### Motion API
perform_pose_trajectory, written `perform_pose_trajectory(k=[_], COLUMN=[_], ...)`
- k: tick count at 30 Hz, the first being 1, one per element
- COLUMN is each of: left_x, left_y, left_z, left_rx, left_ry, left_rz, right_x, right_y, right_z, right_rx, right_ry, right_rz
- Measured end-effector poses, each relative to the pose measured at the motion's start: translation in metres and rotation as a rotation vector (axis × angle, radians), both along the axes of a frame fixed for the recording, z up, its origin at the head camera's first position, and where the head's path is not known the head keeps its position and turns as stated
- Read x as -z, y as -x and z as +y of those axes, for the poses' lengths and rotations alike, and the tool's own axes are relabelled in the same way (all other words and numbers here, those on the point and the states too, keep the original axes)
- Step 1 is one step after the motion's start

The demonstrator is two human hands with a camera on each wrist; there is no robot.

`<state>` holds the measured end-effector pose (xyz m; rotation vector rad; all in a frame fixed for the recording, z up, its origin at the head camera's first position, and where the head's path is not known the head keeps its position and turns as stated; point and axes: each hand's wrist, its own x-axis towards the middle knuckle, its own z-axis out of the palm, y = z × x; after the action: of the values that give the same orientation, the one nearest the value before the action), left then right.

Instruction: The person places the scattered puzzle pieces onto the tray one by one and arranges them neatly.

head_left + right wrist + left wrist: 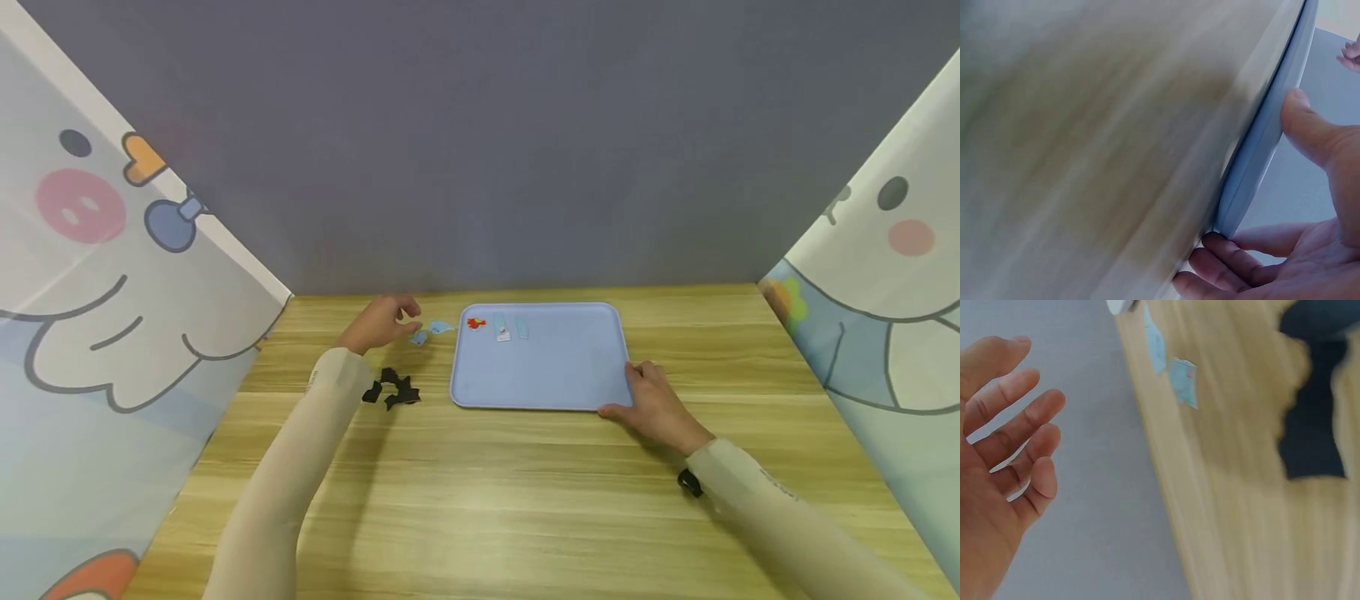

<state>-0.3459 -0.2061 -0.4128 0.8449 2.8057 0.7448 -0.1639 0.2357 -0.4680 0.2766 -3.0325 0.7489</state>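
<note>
My left hand (382, 323) hovers at the table's back left with loosely bent fingers and nothing in them. Just beside its fingertips lie two small light blue pieces of card, one piece (419, 337) nearer the hand and one piece (441, 327) by the tray. In the left wrist view the hand (1004, 444) is apart from both. My right hand (654, 407) holds the front right corner of the light blue tray (555, 375), thumb on one edge and fingers against the other. Inside the tray are a red piece (476, 323) and light blue pieces (522, 327).
Several flat black pieces (405, 393) lie on the wooden table (480, 500) left of the tray. A small black object (689, 482) is beside the right sleeve. A grey wall (525, 167) rises behind the table, with cartoon-printed panels on both sides.
</note>
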Motion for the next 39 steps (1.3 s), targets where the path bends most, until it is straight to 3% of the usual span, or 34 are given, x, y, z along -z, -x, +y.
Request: perform_pose_trajectory(k=[4, 9, 16, 22, 30, 34, 39], left_x=[0.005, 0.010, 0.018, 0.030, 0.037, 0.040, 0.043], left_y=[-0.010, -0.025, -0.045, -0.052, -0.066, -0.069, -0.069], left_z=[-0.011, -0.023, -0.030, -0.034, -0.030, -0.027, -0.027], left_rx=[0.004, 0.059, 0.102, 0.129, 0.137, 0.122, 0.145], left_ry=[0.054, 0.090, 0.135, 0.134, 0.135, 0.169, 0.193], left_rz=[-0.031, -0.034, -0.107, -0.096, -0.169, -0.154, -0.107], right_x=[-0.001, -0.002, -0.005, -0.004, -0.004, -0.004, -0.003], right_y=[0.001, 0.002, 0.003, 0.003, 0.002, 0.002, 0.002], right_z=[0.001, 0.002, 0.005, 0.003, 0.003, 0.003, 0.003], right_rx=[-0.008, -0.007, -0.001, -0.009, -0.013, -0.012, -0.015], right_ry=[0.001, -0.003, -0.019, -0.025, -0.023, -0.020, -0.014], right_rz=[-0.002, -0.009, -0.035, -0.012, -0.005, -0.015, -0.003])
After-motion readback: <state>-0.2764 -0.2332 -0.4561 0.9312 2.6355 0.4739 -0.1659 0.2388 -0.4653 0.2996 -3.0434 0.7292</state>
